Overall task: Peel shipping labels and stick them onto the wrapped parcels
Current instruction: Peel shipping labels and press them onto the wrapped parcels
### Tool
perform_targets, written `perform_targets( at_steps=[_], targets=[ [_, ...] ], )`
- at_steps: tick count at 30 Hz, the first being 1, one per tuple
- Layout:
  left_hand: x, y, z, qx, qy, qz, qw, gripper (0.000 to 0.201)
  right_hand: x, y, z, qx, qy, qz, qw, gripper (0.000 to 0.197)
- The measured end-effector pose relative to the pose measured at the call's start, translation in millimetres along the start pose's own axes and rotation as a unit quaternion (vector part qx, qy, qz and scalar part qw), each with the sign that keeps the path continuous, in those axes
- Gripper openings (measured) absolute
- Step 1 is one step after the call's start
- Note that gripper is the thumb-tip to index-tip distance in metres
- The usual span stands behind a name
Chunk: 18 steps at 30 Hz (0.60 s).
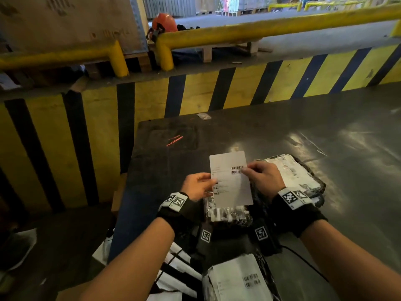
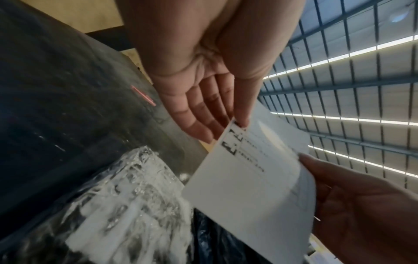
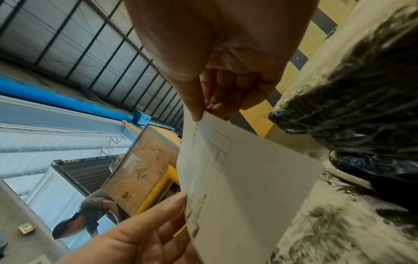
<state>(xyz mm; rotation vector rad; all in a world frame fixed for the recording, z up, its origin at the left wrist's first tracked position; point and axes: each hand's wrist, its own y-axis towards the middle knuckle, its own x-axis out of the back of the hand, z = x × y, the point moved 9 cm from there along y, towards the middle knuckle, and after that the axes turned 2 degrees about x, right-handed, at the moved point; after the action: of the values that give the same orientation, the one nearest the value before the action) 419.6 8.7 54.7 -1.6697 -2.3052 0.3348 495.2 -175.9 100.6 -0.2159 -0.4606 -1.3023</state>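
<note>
The left hand (image 1: 198, 185) pinches the shipping label (image 1: 231, 179) at its left edge while the right hand (image 1: 263, 178) pinches the right edge, probably to split label from backing. It hangs just above a wrapped parcel (image 1: 227, 213) on the tabletop (image 1: 325, 127).

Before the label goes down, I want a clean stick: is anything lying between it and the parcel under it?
Nothing visible does. The label, pinched by the left hand and right hand, hangs above the parcel. Whether its backing is off, I cannot tell.
</note>
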Motion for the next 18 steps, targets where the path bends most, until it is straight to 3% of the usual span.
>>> perform_targets(
  at_steps=[4,10,18],
  targets=[
    [2.7,8.4,15.3,0.012,0.002,0.010,1.000,0.012,-14.3,5.2,-19.1,-0.041,-0.016,0.021,0.999,0.004],
    [4.5,23.3,35.3,0.027,0.019,-0.003,0.999,0.022,-32.8,10.9,-41.2,-0.073,-0.137,0.070,0.985,0.025],
    [15.2,42.6,58.9,0.037,0.089,-0.041,0.994,0.031,-51.6,17.4,-52.7,-0.106,-0.176,0.078,0.976,0.019]
  ],
)
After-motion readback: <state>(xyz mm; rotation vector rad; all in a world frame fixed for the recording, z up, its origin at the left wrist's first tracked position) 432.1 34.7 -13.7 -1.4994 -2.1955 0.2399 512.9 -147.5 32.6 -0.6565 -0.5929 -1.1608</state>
